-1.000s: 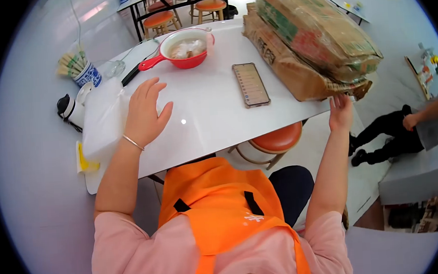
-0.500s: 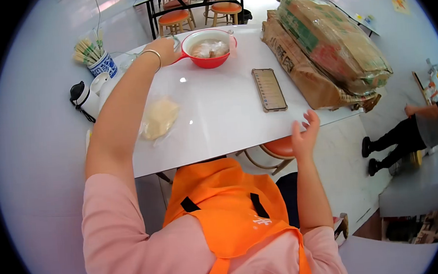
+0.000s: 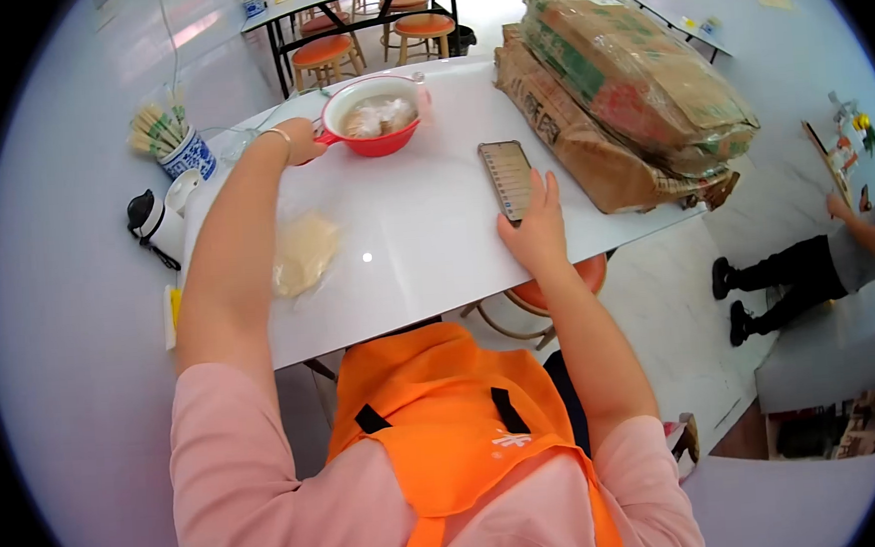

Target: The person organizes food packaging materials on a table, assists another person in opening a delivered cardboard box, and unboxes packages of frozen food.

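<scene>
My left hand point(image 3: 299, 142) is closed around the red handle of a bowl point(image 3: 378, 145), red outside and white inside. A clear plastic bag and something brownish point(image 3: 378, 119) lie in it; I cannot make out exactly what they are. My right hand point(image 3: 537, 229) is at the lower end of a phone point(image 3: 505, 174) with a lit screen, lying face up on the table. Its thumb is by the phone's lower left corner, and the other fingers stretch along the right edge. Between my arms lies a clear bag of pale yellowish stuff point(image 3: 306, 253).
Stacked cardboard and brown paper packages point(image 3: 637, 91) occupy the table's right side. A blue-and-white pot of brushes or sticks point(image 3: 188, 153) and a white bottle with black lid point(image 3: 159, 225) stand left. Orange-topped stools point(image 3: 422, 24) are behind; another person point(image 3: 837, 249) stands right.
My right hand has moved left and forward from the air beside the table to the phone. The left hand keeps the bowl's handle. The whole view has shifted slightly.
</scene>
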`<state>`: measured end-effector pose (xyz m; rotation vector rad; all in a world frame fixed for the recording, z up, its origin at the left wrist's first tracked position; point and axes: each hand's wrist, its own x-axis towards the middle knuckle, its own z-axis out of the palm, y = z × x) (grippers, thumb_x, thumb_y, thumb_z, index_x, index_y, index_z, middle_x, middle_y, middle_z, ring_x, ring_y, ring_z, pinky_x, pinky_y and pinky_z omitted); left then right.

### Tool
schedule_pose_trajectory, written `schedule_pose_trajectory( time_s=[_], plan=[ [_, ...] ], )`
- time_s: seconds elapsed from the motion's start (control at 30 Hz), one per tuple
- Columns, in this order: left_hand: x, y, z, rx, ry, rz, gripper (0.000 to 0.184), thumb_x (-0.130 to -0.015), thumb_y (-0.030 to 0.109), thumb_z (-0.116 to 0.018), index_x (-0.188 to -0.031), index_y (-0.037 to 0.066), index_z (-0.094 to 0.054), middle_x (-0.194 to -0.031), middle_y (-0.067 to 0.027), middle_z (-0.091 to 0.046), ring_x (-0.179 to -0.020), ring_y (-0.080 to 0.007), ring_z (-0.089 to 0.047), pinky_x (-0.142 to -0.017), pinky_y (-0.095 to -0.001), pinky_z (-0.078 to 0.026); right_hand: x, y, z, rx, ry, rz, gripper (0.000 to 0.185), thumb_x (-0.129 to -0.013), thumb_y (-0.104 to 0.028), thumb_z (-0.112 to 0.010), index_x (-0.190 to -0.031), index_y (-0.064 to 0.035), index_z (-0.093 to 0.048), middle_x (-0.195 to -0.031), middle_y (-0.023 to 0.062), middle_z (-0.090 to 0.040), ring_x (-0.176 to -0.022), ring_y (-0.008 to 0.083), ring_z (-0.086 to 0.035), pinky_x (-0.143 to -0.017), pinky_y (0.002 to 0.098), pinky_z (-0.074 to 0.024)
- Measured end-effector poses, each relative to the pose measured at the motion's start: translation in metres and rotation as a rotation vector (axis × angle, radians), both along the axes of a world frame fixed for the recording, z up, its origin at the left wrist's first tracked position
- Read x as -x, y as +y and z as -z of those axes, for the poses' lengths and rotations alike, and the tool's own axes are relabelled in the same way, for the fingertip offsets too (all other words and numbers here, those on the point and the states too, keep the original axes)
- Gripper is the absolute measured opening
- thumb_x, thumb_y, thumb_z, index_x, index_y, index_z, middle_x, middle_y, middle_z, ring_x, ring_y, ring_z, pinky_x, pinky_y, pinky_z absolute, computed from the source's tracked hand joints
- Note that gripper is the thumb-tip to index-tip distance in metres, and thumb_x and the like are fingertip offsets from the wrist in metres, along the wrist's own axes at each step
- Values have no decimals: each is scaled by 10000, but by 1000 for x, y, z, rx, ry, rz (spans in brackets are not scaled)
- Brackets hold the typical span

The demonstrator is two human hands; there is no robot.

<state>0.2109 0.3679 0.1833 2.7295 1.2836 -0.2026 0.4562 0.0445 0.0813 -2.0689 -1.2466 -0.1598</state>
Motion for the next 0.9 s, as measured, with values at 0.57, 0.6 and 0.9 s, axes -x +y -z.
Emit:
schedule_pose_trajectory(
  time_s=[0.57,0.6,0.9],
  plan=[
    [43,-4,-21,-17,211,5,383,-730,361,-647,-857,7,-720,-834,-172,-702,-746,-308,-679,-709,-389,-541,95,-17,12,-97,-97,-365,832,-671,-221,-732,-1380,15,-366,-1432,294,-329,-1066,401,-516,-962,448,-429],
    [43,-18,-29,-86,163,44,403,-733,367,-671,-904,4,-715,-888,-186,-702,-801,-320,-677,-750,-393,-535,103,-15,15,-96,-115,-361,830,-666,-241,-738,-1373,10,-384,-1431,285,-339,-1059,385,-519,-958,443,-430],
    [19,-206,-49,-191,-416,658,417,-755,100,-718,-1144,52,-575,-1117,-143,-616,-1070,-325,-568,-927,-397,-453,114,-50,7,-259,28,-636,657,-758,-217,-734,-1314,-26,-441,-1413,222,-376,-1165,388,-495,-940,436,-446]
  ],
)
